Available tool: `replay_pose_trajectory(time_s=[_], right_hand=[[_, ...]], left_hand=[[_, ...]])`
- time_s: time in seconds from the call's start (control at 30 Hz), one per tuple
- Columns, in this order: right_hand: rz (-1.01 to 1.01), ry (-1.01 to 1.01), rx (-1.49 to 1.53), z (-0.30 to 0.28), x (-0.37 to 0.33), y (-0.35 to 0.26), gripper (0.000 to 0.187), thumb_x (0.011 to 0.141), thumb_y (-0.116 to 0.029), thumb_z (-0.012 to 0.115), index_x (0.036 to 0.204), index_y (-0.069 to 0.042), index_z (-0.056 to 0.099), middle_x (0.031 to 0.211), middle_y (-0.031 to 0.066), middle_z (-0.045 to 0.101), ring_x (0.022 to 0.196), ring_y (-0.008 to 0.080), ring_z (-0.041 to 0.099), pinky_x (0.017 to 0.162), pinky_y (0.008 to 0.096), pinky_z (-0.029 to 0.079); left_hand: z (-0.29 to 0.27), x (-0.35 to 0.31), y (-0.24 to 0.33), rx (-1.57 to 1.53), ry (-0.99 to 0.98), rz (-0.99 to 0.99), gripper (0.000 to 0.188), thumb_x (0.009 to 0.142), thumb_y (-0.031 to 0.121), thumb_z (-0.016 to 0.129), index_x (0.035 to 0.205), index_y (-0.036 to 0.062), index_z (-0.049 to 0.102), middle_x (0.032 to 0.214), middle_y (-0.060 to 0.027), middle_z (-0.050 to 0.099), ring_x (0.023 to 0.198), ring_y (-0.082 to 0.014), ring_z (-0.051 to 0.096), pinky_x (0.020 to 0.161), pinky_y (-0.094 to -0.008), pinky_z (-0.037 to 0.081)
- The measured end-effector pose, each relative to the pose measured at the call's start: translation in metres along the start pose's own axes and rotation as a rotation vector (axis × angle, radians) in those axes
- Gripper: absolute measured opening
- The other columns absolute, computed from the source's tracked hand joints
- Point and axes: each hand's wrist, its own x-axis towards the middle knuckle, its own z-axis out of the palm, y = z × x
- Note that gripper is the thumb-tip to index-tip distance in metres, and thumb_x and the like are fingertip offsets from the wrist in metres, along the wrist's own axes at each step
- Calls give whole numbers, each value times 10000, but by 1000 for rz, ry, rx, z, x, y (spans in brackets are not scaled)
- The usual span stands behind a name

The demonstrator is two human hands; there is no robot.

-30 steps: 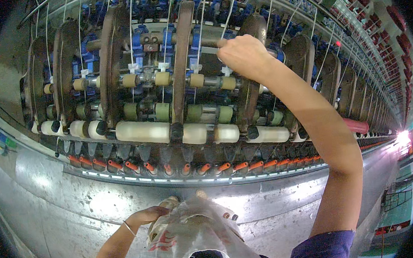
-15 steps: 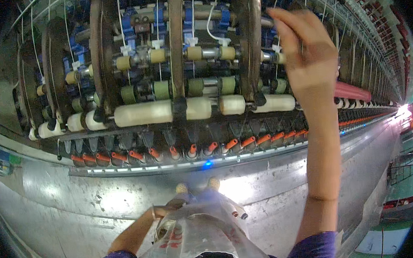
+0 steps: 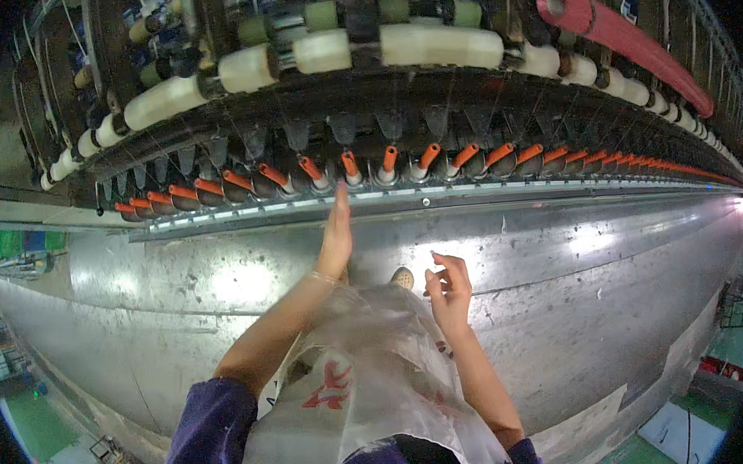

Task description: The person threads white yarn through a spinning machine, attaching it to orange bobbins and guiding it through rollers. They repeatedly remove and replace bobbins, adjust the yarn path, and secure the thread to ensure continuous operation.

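Note:
My left hand (image 3: 336,235) reaches forward over the machine's front rail, its fingers straight and held together. The fingertips are at the base of an orange bobbin tube (image 3: 350,164) on a spindle; whether they touch it I cannot tell. My right hand (image 3: 451,294) is in front of my body on the right, above the metal floor. Its fingers are loosely bent, with a gap between thumb and forefinger, and no object shows in it. Several more orange tubes (image 3: 429,155) stand in a row along the spinning machine, with white rollers (image 3: 442,46) above them.
A long pink-red tube (image 3: 636,41) lies across the upper right of the machine. A pale rail (image 3: 473,192) runs below the spindles. The shiny metal floor (image 3: 586,302) stretches between machine and me. A translucent apron (image 3: 348,382) covers my front, and one shoe (image 3: 402,277) shows.
My right hand has come down from the upper rollers to in front of my body. My left hand has moved from my waist out to the spindle row. The view has tipped downward.

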Motion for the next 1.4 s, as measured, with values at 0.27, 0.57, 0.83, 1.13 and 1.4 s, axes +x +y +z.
replay_pose_trajectory(time_s=[0.27, 0.57, 0.83, 1.13, 1.4], right_hand=[[66, -150, -119, -39, -17, 29, 232, 821, -62, 555, 1047, -23, 528, 1009, 83, 481, 668, 91, 519, 497, 206, 440], [441, -426, 257, 24, 33, 11, 274, 903, -185, 460, 1084, 6, 538, 866, 49, 607, 491, 56, 422, 445, 192, 352], [953, -1011, 808, 97, 36, -74, 249, 871, -218, 517, 977, 2, 559, 614, 11, 521, 418, 18, 313, 389, 176, 251], [-552, -476, -89, 125, -5, -91, 125, 836, -88, 533, 801, 21, 581, 772, 94, 602, 630, 176, 583, 549, 290, 465], [1099, -971, 929, 116, 11, -52, 215, 871, -204, 481, 703, -88, 412, 556, -23, 300, 442, 90, 289, 408, 224, 291]], left_hand=[[29, 97, 56, -81, 272, 32, 565, 899, 439, 213, 546, 62, 443, 496, -22, 431, 473, -114, 389, 453, -257, 293], [-22, 1, 172, -1147, -274, -90, 680, 778, 703, 250, 635, 77, 471, 445, -5, 342, 447, -145, 380, 569, -277, 395], [-101, -47, 115, -1191, 383, -23, 455, 924, 430, 261, 879, 38, 487, 639, -59, 480, 671, -196, 482, 776, -365, 428], [-131, -72, 113, -894, 843, 111, 378, 915, 449, 300, 908, 88, 410, 691, -16, 410, 642, -133, 441, 656, -287, 456], [-146, -70, 117, -1570, -199, 159, 420, 898, 447, 359, 851, 48, 481, 545, 17, 350, 410, -58, 330, 354, -197, 298]])
